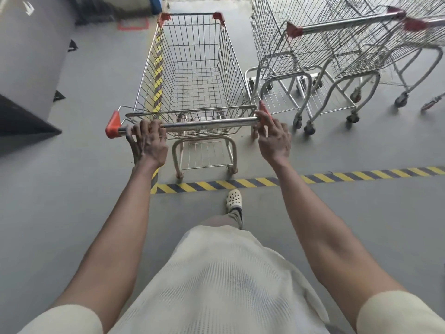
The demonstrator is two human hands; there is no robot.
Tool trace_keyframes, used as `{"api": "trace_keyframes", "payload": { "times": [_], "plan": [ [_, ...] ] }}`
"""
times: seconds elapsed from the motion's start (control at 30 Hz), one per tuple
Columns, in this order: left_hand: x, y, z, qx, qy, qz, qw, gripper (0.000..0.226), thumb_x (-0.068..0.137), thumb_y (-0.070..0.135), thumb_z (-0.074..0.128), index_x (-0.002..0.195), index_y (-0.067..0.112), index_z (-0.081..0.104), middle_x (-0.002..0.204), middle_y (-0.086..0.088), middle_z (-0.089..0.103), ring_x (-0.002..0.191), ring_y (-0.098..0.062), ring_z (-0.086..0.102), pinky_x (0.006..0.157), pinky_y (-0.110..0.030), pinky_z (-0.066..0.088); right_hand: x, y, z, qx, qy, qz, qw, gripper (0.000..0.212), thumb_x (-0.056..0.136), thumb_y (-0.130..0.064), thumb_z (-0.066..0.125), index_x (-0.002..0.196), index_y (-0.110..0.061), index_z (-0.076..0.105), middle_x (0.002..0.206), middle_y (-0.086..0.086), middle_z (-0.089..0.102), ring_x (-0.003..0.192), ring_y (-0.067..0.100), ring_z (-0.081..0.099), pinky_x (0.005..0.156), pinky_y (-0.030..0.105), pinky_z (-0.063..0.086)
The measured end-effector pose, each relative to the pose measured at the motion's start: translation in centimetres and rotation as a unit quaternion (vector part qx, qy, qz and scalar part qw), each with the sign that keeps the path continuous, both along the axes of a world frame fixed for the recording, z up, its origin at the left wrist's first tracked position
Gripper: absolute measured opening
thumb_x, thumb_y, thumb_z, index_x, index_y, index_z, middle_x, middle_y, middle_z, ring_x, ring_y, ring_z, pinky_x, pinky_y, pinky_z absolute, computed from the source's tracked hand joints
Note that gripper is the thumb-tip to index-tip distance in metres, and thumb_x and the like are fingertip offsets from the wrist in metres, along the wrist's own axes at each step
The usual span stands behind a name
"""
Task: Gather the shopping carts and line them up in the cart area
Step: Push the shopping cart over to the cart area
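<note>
Head view. Empty wire shopping cart stands straight ahead on grey floor, just past the yellow-black striped floor tape. Left hand wraps its fingers around the handle bar, next to the orange end cap. Right hand lies loose, fingers mostly straight, fingertips touching the bar's right end, not closed on it. A row of nested carts sits just beside it on the right.

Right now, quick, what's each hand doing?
Left hand: grips the cart handle.
Right hand: open, at the handle's right end.
</note>
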State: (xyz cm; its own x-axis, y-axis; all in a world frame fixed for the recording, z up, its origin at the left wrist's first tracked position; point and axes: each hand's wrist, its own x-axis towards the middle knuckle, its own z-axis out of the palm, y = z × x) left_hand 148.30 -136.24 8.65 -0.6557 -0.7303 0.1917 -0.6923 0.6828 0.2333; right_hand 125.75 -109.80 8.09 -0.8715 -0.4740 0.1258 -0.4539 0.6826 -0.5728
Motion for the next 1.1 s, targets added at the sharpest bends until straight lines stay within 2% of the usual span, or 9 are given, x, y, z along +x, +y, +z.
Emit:
{"api": "trace_keyframes", "payload": {
  "times": [0.5, 0.7, 0.83, 1.1],
  "plan": [
    [-0.8, -1.1, 0.6, 0.032, -0.011, 0.004, 0.999, 0.03, 0.106, 0.032, 0.03, 0.124, 0.021, 0.052, 0.124, -0.013, 0.046, 0.131, -0.032, 0.037, 0.122, -0.054, 0.006, 0.7, -0.7, -0.4, -0.038, -0.036, -0.018, 0.998, 0.038, 0.106, -0.043, 0.044, 0.142, -0.053, 0.049, 0.145, -0.013, 0.056, 0.118, 0.019, 0.049, 0.095, 0.04, 0.042],
    [-1.0, -1.1, 0.7, 0.029, -0.011, 0.007, 0.999, 0.03, 0.106, 0.031, 0.029, 0.122, 0.022, 0.052, 0.124, -0.012, 0.046, 0.132, -0.031, 0.036, 0.123, -0.054, 0.005, 0.8, -0.9, -0.3, -0.044, -0.032, -0.018, 0.998, 0.037, 0.106, -0.042, 0.045, 0.142, -0.052, 0.051, 0.145, -0.012, 0.056, 0.119, 0.018, 0.049, 0.09, 0.033, 0.036],
    [-1.1, -1.0, 0.7, 0.029, -0.008, 0.01, 1.0, 0.032, 0.106, 0.032, 0.027, 0.122, 0.02, 0.052, 0.123, -0.013, 0.046, 0.132, -0.032, 0.036, 0.124, -0.053, 0.004, 0.7, -0.9, -0.5, -0.049, -0.031, -0.022, 0.998, 0.037, 0.106, -0.043, 0.045, 0.141, -0.054, 0.05, 0.144, -0.012, 0.056, 0.117, 0.019, 0.05, 0.094, 0.04, 0.043],
    [-1.1, -1.2, 0.7, 0.032, -0.016, 0.008, 0.999, 0.033, 0.105, 0.033, 0.026, 0.122, 0.02, 0.052, 0.125, -0.013, 0.046, 0.134, -0.032, 0.035, 0.123, -0.054, 0.003, 0.3, -0.9, -0.4, -0.036, -0.035, -0.017, 0.999, 0.039, 0.105, -0.042, 0.044, 0.142, -0.056, 0.047, 0.145, -0.012, 0.056, 0.118, 0.019, 0.05, 0.096, 0.041, 0.043]
  ]
}}
